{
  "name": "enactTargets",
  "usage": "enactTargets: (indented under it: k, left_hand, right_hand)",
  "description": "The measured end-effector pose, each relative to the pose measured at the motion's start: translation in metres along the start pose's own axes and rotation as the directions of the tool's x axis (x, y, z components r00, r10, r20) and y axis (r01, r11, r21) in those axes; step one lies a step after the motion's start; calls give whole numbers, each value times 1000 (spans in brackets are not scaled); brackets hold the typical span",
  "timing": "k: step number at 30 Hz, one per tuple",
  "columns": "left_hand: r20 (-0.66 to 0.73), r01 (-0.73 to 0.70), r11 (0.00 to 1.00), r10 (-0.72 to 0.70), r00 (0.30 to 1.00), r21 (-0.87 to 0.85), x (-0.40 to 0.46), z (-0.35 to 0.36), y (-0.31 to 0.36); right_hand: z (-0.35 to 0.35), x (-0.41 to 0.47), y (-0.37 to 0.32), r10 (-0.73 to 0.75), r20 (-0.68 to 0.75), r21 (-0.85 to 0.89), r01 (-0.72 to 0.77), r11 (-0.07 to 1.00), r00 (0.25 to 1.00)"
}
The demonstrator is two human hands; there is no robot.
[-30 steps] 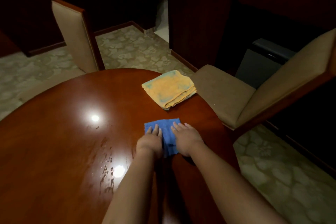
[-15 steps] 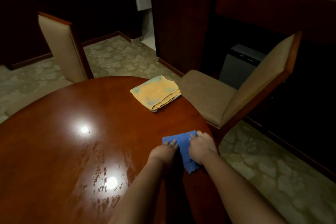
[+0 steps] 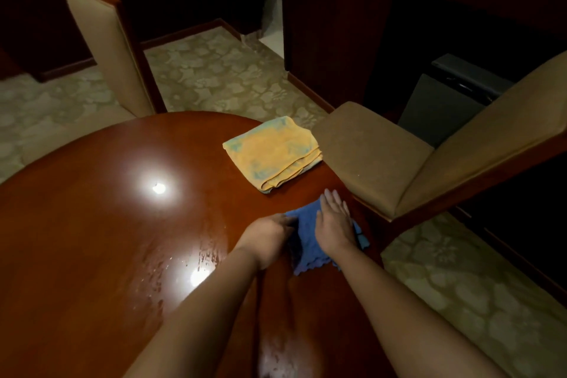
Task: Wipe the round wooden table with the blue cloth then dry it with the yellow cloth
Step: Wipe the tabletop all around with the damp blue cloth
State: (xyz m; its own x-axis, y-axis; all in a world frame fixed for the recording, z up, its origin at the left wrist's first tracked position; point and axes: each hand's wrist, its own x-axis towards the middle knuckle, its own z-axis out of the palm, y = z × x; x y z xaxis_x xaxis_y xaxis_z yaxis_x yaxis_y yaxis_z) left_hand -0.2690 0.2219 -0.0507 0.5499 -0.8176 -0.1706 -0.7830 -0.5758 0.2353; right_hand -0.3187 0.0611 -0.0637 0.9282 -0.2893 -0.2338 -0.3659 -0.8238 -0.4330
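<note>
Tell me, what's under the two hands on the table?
A crumpled blue cloth lies under the right hand and the left hand, on the round wooden table. The wood beneath the cloth is covered.

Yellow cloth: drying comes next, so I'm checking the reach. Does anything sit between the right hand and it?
Nothing visible does. The right hand presses the blue cloth; only bare table separates it from the folded yellow cloth.

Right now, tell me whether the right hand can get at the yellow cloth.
Probably yes. The right hand lies flat on the blue cloth, and the yellow cloth sits just beyond its fingertips on bare table, nothing between.
</note>
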Motion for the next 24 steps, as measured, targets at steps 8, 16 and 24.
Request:
enactTargets:
  k: [8, 16, 24]
  left_hand:
    - [-155, 132, 987, -145, 977, -92, 3, 7, 4]
    - [-112, 407, 608, -636, 763, -682, 20, 0, 12]
    - [-66, 487, 489, -751, 657, -724, 29, -5, -9]
  right_hand:
    - [19, -18, -25, 82, -123, -113, -96, 989, 989]
    - [18, 10, -23, 187, -92, -225, -204, 953, 978]
    - [10, 50, -21, 37, -45, -327, -49, 944, 998]
